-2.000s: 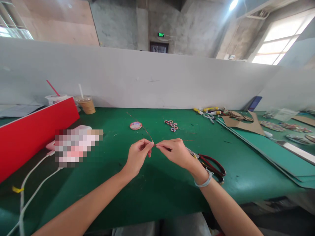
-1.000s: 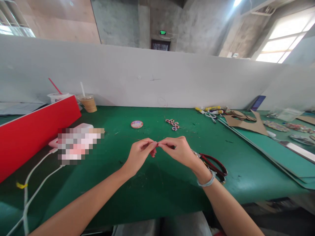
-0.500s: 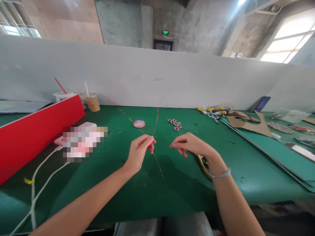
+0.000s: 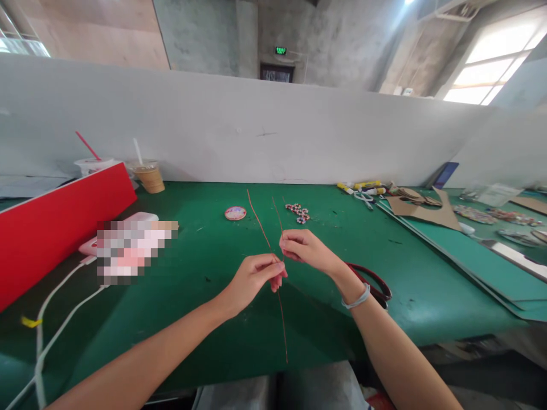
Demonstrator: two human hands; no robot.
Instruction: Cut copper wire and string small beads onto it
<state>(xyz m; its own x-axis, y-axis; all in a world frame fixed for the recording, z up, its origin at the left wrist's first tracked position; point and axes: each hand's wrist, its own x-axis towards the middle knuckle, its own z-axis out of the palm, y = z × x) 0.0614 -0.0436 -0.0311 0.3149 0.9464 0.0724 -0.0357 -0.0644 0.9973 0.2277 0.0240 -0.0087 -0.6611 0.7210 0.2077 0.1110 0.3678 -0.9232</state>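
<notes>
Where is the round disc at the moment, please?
In the head view, the round disc lies on the green table, left of the thin wires and beyond the left hand.

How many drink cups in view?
2: a cup with a red straw, partly behind the red board; another with a white straw, to its right. The board may hide more.

Your bare left arm (image 4: 171, 337) and right arm (image 4: 388, 347) slant inward from the lower corners, converging ahead of you. Your left hand (image 4: 255, 278) is pinched, its thumb (image 4: 273, 269) uppermost. Your right hand (image 4: 311, 250), also pinched, sits just beside it, slightly farther forward, knuckles up, fingers (image 4: 294, 236) curled and pointing left.
</notes>
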